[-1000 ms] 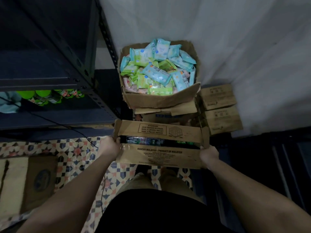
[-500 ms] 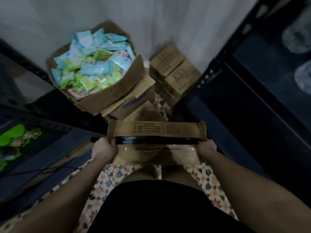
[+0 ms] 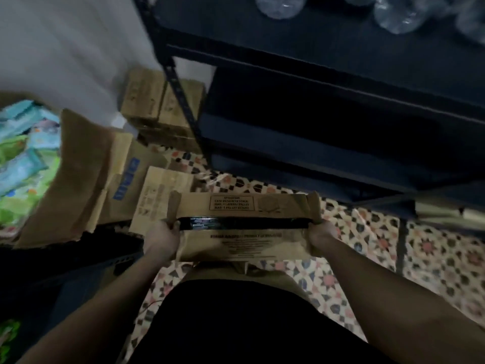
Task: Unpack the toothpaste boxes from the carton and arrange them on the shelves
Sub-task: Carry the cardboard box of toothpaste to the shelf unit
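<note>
Left hand (image 3: pixel 161 236) curled round left end of brown printed cardboard carton (image 3: pixel 244 227), right hand (image 3: pixel 321 233) gripping right end; carton held level in front of body, above patterned tile floor (image 3: pixel 367 248). Top flaps parted to narrow slit; dark toothpaste boxes (image 3: pixel 203 223) visible inside, none taken out. Judgement: unpacking not begun, all arranging left. Ahead: dark metal shelving unit (image 3: pixel 328 143), lower tiers look bare, clear plastic bottles (image 3: pixel 393 14) on upper tier. Upright post (image 3: pixel 181 98) close on left; stacked brown cartons (image 3: pixel 160 101) behind it. Floor room narrow.
</note>
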